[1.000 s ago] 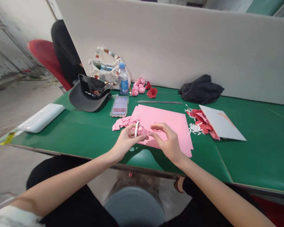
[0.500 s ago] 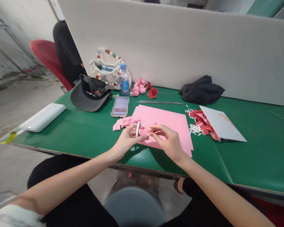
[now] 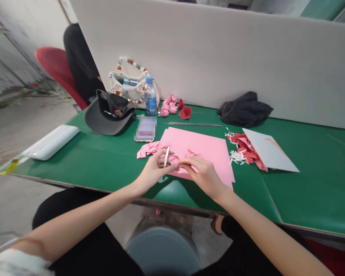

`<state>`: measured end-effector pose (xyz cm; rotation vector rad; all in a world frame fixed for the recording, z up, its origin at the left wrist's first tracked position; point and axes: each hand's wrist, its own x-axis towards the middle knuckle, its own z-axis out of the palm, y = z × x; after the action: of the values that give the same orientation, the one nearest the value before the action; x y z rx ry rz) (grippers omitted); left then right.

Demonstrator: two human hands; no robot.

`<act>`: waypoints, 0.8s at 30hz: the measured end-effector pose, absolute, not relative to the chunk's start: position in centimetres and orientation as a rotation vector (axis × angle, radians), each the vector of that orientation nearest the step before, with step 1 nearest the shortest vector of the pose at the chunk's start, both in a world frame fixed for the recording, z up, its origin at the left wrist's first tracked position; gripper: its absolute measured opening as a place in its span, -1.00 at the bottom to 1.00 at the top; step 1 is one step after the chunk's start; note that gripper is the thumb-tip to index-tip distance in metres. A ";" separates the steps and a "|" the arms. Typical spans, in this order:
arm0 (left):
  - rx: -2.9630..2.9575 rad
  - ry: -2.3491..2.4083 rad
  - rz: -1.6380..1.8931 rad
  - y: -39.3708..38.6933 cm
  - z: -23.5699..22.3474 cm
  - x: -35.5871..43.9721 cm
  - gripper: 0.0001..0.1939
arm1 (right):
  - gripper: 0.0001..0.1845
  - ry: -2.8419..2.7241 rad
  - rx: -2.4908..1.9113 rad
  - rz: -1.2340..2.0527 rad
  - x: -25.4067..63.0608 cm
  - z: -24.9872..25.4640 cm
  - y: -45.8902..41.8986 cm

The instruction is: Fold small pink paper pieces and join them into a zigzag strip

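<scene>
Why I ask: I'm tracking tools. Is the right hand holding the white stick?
No, the white stick is held in the left hand, while the right hand is over the pink sheet.

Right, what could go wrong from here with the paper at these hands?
The white stick in the left hand looks lightly held and could slip. Loose pink paper scraps might get brushed off the green table; one pink scrap lies on the floor below.
</scene>
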<state>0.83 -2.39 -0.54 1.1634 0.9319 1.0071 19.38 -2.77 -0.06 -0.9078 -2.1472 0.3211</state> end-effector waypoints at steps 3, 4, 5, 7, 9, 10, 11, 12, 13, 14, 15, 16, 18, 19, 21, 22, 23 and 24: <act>1.183 0.955 0.991 -2.5 -0.4 0.8 -0.51 | -0.84 -2.186 -0.920 0.365 19.4 -0.2 -2.7; 1.190 0.961 0.983 -2.5 -0.3 0.8 -0.52 | -0.84 -2.173 -0.935 0.391 19.3 -0.1 -2.7; 1.197 0.964 0.979 -2.6 -0.2 0.8 -0.53 | -0.85 -2.148 -0.956 0.423 19.3 -0.1 -2.7; 1.205 0.958 0.975 -2.6 -0.1 0.7 -0.54 | -0.87 -2.081 -0.995 0.494 19.2 0.2 -2.7; 1.210 0.945 0.977 -2.5 -0.2 0.6 -0.53 | -0.87 -2.035 -1.022 0.553 19.1 0.4 -2.7; 1.213 0.939 0.979 -2.5 -0.3 0.6 -0.53 | -0.87 -2.025 -1.026 0.569 19.1 0.4 -2.7; 1.215 0.936 0.980 -2.4 -0.3 0.6 -0.53 | -0.87 -2.024 -1.027 0.576 19.1 0.5 -2.7; 1.217 0.937 0.978 -2.4 -0.4 0.5 -0.53 | -0.87 -2.029 -1.026 0.575 19.1 0.5 -2.8; 1.216 0.941 0.977 -2.4 -0.4 0.5 -0.53 | -0.87 -2.039 -1.024 0.569 19.1 0.4 -2.8; 1.215 0.945 0.976 -2.4 -0.5 0.6 -0.53 | -0.87 -2.051 -1.021 0.558 19.2 0.3 -2.8; 1.215 0.949 0.974 -2.5 -0.5 0.6 -0.53 | -0.87 -2.065 -1.019 0.545 19.2 0.3 -2.8; 1.214 0.953 0.976 -2.5 -0.5 0.6 -0.53 | -0.87 -2.083 -1.016 0.530 19.2 0.2 -2.9; 1.218 0.955 0.982 -2.5 -0.5 0.6 -0.54 | -0.88 -2.115 -1.006 0.493 19.2 0.1 -2.9; 1.222 0.957 0.983 -2.5 -0.5 0.6 -0.54 | -0.88 -2.132 -0.999 0.475 19.2 0.0 -2.9; 1.225 0.965 0.982 -2.4 -0.5 0.6 -0.53 | -0.87 -2.157 -0.982 0.452 19.2 -0.1 -2.9; 1.225 0.969 0.977 -2.3 -0.5 0.6 -0.53 | -0.86 -2.162 -0.977 0.452 19.2 -0.1 -2.9; 1.226 0.973 0.969 -2.3 -0.5 0.6 -0.53 | -0.84 -2.160 -0.975 0.464 19.3 -0.1 -2.9; 1.227 0.977 0.961 -2.3 -0.5 0.6 -0.52 | -0.83 -2.153 -0.977 0.488 19.3 -0.1 -2.8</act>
<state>0.62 -2.28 -0.47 1.2274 0.9768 0.9606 19.27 -2.83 -0.06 -0.9766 -2.1526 0.4876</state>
